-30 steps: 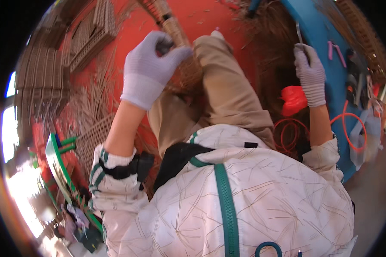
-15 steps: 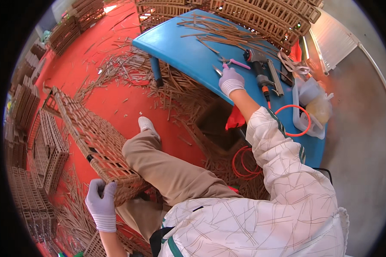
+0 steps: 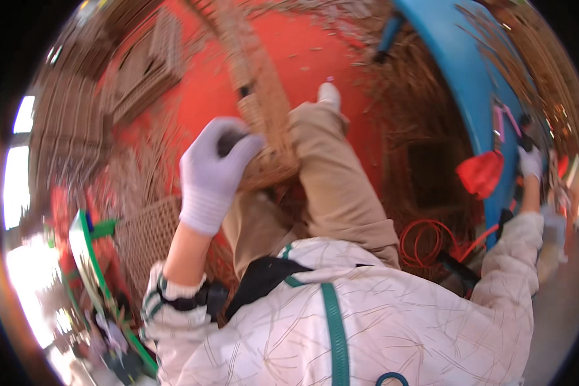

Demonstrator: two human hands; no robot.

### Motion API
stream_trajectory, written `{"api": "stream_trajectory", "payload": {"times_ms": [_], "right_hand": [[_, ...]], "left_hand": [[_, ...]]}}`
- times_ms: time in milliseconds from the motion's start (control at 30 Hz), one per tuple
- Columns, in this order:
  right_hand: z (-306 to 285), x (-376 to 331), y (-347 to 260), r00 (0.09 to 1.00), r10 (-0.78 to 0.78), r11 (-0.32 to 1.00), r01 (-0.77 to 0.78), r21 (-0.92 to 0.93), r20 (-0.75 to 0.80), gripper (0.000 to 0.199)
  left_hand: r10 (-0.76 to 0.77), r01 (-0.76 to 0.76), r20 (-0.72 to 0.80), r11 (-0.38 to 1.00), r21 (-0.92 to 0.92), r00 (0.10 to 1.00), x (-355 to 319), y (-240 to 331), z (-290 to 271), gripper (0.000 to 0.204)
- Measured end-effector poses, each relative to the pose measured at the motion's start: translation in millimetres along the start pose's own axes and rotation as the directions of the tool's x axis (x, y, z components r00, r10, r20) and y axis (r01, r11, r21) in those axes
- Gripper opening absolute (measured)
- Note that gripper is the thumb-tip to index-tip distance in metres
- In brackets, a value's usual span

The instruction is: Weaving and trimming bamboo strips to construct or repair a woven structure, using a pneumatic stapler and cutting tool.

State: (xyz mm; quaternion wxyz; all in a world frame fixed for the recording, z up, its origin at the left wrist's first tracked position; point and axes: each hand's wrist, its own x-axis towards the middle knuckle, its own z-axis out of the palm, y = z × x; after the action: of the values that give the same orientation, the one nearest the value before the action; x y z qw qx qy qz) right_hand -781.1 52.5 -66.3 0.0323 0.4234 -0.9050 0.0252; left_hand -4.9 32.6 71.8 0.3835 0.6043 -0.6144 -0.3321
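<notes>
Since half a second ago, the right hand [image 3: 531, 162] is shifting from beside the pink-handled pliers [image 3: 499, 121] to the black-bodied tool [image 3: 526, 122], and the head view is turning. The left hand [image 3: 213, 168] is curling its gloved fingers toward the thumb, whose tip is lying over the near edge of the woven wicker frame [image 3: 273, 119]; with the blur, I cannot tell whether they are pinching it. The right hand's gloved fingers are reaching to the tool's near end; whether they are closing on it, I cannot tell either. The wicker frame is lying over the lap beside the right knee of the tan trousers [image 3: 341, 177], its far end extending over the red floor [image 3: 296, 38]. The pliers are lying on the blue table [image 3: 444, 38], just beyond the right hand. A bright red bundle [image 3: 481, 174] is hanging at the table's near edge, and an orange hose [image 3: 423, 248] is looping below it. Brown strips [image 3: 418, 71] are littering the floor beside the table, while woven panels [image 3: 71, 122] are standing at the far left.
</notes>
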Motion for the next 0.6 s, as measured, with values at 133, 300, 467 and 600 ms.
{"api": "stream_trajectory", "payload": {"times_ms": [133, 300, 467, 600], "right_hand": [[-5, 54, 68, 0.971, 0.008, 0.981, 0.038, 0.188, -0.239, 0.068], [-90, -8, 10, 0.995, 0.099, 0.678, -0.072, 0.731, 0.006, 0.052], [-204, -138, -107, 0.982, -0.161, -0.205, -0.132, 0.97, 0.1, 0.027], [-222, -183, -169, 0.924, -0.29, -0.046, -0.272, 0.961, 0.248, 0.029]], "left_hand": [[-0.085, 0.09, 0.051, 0.991, -0.102, 0.995, 11, -20, -10, 0.025], [0.115, -0.125, 0.078, 0.982, 0.141, 0.99, -3, -7, -20, 0.045], [0.164, -0.192, 0.186, 0.97, 0.147, 0.969, -7, -9, -31, 0.052], [0.219, -0.265, 0.216, 0.94, 0.213, 0.951, -3, -4, -34, 0.04]]}}
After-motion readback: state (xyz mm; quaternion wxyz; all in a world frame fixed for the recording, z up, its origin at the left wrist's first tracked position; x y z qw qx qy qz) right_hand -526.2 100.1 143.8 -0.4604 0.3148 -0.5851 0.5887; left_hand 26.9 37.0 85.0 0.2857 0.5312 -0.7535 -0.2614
